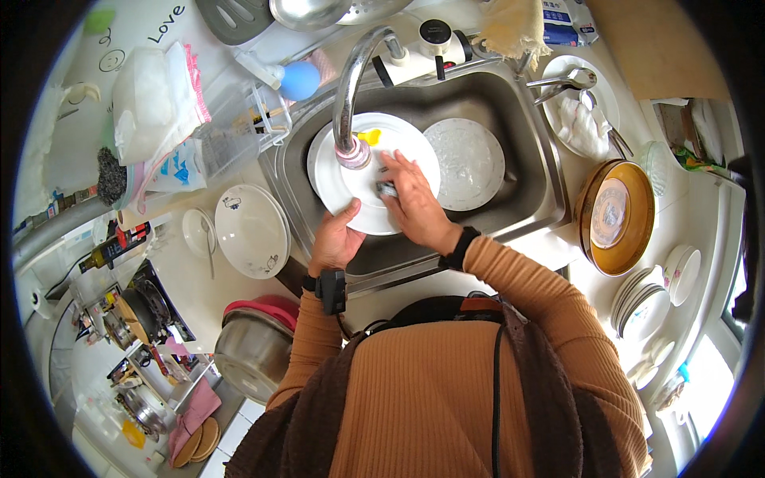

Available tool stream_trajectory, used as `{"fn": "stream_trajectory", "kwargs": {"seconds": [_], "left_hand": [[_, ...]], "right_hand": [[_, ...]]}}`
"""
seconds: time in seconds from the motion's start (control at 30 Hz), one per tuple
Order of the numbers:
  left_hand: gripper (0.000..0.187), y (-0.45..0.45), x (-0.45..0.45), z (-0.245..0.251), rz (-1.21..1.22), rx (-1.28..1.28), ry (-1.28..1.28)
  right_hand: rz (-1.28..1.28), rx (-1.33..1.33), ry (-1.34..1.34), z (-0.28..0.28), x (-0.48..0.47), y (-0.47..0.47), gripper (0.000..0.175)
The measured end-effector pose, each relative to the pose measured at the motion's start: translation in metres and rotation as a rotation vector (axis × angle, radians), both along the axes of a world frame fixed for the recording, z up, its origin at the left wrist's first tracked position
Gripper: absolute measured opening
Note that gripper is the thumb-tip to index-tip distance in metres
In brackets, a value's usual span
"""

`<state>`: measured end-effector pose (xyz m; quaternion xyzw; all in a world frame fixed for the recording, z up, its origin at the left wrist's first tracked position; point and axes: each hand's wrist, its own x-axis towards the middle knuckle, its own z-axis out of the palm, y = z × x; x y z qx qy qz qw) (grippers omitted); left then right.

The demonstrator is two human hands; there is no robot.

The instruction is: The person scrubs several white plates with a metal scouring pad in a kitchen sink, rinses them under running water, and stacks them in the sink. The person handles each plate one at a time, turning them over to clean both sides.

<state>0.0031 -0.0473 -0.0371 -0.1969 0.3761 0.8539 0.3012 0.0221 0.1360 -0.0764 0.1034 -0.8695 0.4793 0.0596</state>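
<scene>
Over the left part of the steel sink (526,203), my left hand (339,236) grips the near rim of a white plate (388,212), thumb on top. My right hand (413,200) lies over the plate's face, its fingers on a small dark grey thing, perhaps a steel-wool scrubber (387,189). Another pale dish shows behind the plate's left edge. The curved metal faucet (346,101) ends above the plate, with a small yellow piece (369,137) beside its pink nozzle. To the right, a dish with clear, rippled water (463,164) rests in the sink.
Left of the sink stand white plates (250,230) and a small dish with a spoon (199,232). Right of it are a plate with utensils and a white cloth (583,128), amber bowls (639,221) and stacked dishes (645,310). A metal pot (254,352) stands near my left forearm.
</scene>
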Motion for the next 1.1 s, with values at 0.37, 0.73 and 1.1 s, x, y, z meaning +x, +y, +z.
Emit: {"fn": "stream_trajectory", "kwargs": {"seconds": [0.37, 0.73, 1.1], "left_hand": [[0.052, 0.001, 0.004, 0.005, -0.046, -0.013, 0.004], [0.041, 0.019, -0.007, 0.002, -0.36, -0.172, 0.073], [0.047, 0.01, -0.01, 0.0, -0.257, -0.055, 0.035]], "right_hand": [[-0.185, -0.324, -0.474, -0.045, -0.037, 0.068, 0.04], [-0.13, -0.348, -0.284, -0.012, -0.088, 0.017, 0.034], [-0.121, -0.376, -0.292, -0.019, -0.034, 0.028, 0.037]]}}
